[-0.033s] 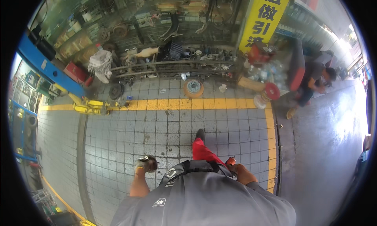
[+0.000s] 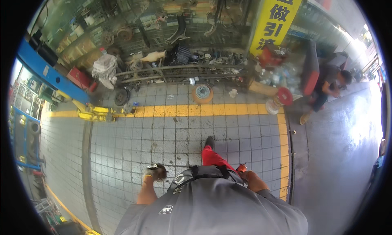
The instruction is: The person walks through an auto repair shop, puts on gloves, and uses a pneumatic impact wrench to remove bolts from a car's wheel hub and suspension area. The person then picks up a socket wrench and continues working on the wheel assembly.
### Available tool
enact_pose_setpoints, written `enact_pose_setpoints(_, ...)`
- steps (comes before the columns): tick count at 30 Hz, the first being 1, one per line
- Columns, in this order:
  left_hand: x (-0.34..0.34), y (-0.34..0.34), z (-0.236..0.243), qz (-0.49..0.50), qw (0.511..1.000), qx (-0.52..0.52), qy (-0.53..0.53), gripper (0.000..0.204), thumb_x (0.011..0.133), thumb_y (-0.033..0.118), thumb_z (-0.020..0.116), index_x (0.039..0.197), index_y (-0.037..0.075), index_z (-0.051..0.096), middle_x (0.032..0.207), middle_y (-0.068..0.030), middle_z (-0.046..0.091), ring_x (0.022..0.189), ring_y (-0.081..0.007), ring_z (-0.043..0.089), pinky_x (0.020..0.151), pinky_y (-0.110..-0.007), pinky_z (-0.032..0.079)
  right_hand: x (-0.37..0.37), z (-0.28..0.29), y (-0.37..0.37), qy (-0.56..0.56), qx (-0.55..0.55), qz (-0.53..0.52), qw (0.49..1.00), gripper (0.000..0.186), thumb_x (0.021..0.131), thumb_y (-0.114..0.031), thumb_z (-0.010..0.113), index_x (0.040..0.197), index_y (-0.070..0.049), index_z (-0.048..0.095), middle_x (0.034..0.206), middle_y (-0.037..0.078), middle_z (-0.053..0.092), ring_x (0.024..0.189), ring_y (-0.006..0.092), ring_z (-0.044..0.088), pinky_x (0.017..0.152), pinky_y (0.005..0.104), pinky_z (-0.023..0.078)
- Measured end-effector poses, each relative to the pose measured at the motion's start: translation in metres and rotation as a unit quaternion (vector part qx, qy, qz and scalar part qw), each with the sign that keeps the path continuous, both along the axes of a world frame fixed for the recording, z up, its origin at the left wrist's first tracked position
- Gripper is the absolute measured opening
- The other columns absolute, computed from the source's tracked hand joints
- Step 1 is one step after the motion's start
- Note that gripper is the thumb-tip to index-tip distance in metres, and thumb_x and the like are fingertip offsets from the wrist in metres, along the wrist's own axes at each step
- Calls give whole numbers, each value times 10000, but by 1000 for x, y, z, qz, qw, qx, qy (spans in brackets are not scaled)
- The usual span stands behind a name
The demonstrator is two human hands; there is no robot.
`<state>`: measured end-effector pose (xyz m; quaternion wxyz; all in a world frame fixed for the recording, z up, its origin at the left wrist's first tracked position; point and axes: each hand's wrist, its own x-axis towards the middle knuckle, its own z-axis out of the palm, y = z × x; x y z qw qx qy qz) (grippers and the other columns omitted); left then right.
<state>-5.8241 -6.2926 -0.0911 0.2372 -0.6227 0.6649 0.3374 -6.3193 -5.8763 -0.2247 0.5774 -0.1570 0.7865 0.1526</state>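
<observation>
At the far left, a blue shelf frame (image 2: 28, 165) stands with a dark tyre (image 2: 34, 127) in it, and next to it a thick blue beam (image 2: 55, 73) slants down to a yellow metal piece (image 2: 94, 113) on the tiled floor (image 2: 122, 141). Behind the beam there is a red box (image 2: 79, 77), and then a pale grey cloth (image 2: 105, 70) hangs at the end of a long low rack (image 2: 143, 75), which is crowded with metal parts. A black round part (image 2: 121, 96) lies on the floor just below the cloth. In the lower part, the left hand (image 2: 148, 172) is held out above the floor, with a yellow band at the wrist. At its inner side is a dark rounded thing (image 2: 161, 173), touching the hand; it is blurred, so I cannot tell whether the fingers are closed around it. To the right of this, a round metal part (image 2: 202, 93) with a rusty rim lies near the rack, and one red trouser leg (image 2: 213, 157) ends in a dark shoe (image 2: 210, 142). The right hand (image 2: 246, 175) is close beside the body, with a small orange-red thing (image 2: 241, 167) at its front; also here I cannot tell the grip. Farther right are a yellow sign (image 2: 274, 20), a red-topped round object (image 2: 283, 95) and a seated person (image 2: 326, 82).
</observation>
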Motion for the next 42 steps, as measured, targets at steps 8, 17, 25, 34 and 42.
enact_pose_setpoints(8,-110,-77,-82,-61,979,194,33,641,974,625,535,1370,155,720,1436,-176,696,1332,-331,659,1060,-471,522,-113,62,-148,-22,-39,-79,996,696,818,-652,701,1266,-128,799,1206,122,795,1098,229,737,915,400,550)
enact_pose_setpoints(17,-266,-263,-101,-110,967,228,-39,665,1003,633,517,1431,153,689,1434,-147,698,1327,-326,646,1095,-496,505,-157,121,-252,5,-1,-183,983,742,829,-650,737,1226,-27,799,1182,147,800,1069,261,743,944,411,549)
enact_pose_setpoints(25,-466,-515,-156,-280,946,164,-16,678,954,622,554,1453,171,640,1485,-119,640,1372,-335,569,1175,-505,426,-142,146,-279,-2,42,-397,917,590,823,-532,812,1152,-43,808,1085,66,772,979,202,695,855,401,532)
enact_pose_setpoints(34,-728,-686,-1,-266,956,-105,57,1010,649,459,946,1508,125,532,1389,-223,692,1268,-381,696,1058,-460,581,-29,106,-264,-33,52,-607,793,524,806,-475,855,1096,-41,812,1051,40,752,955,191,669,816,404,529)
enact_pose_setpoints(42,-820,-688,-13,-368,914,-171,7,1062,724,576,935,1598,190,471,1523,-201,612,1326,-409,661,1049,-511,576,85,93,-268,-51,84,-489,866,499,847,-414,782,1138,-9,813,1127,84,784,1011,197,695,854,421,546)
